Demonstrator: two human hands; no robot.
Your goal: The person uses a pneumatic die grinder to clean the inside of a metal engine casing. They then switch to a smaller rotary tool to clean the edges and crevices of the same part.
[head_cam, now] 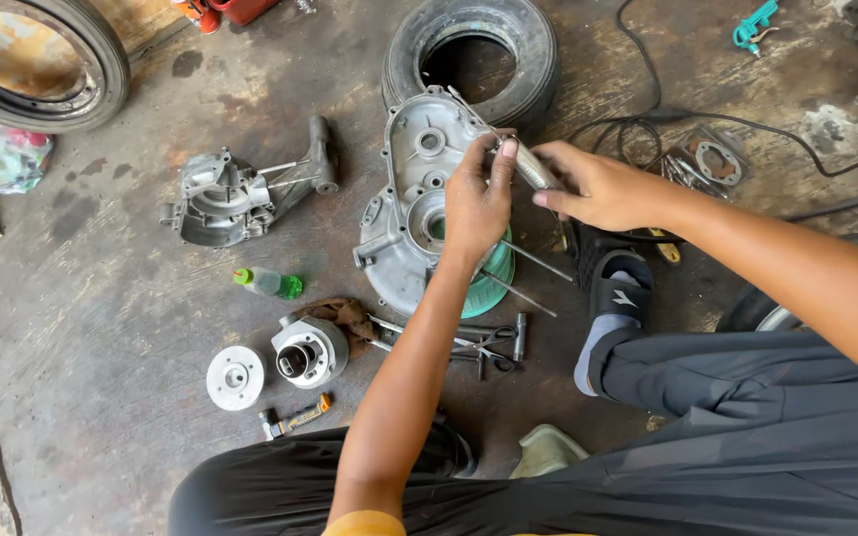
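Over grey engine case (404, 199) | both hands (479, 203) (598, 187) grip closed on short silvery metal cylinder (536, 171)

Landmark: engine case half (404, 203), lying flat on the floor (91, 328). Behind it, touching its far edge: tyre (474, 45). Left of it, apart: second case half (225, 194). Near-left of it: small bottle (268, 283) on its side; nearer the person, cylinder (310, 349) with a rag (345, 316) against it, round cover (234, 377) left of the cylinder. Near side of the case: hand tools (469, 342) in a loose pile. Basin (489, 288) under the case's near-right edge. Over the case's right part: left hand (477, 203) and right hand (598, 187), meeting on a metal shaft (533, 171). Right of the case: gaskets (712, 159) among cables (647, 119)
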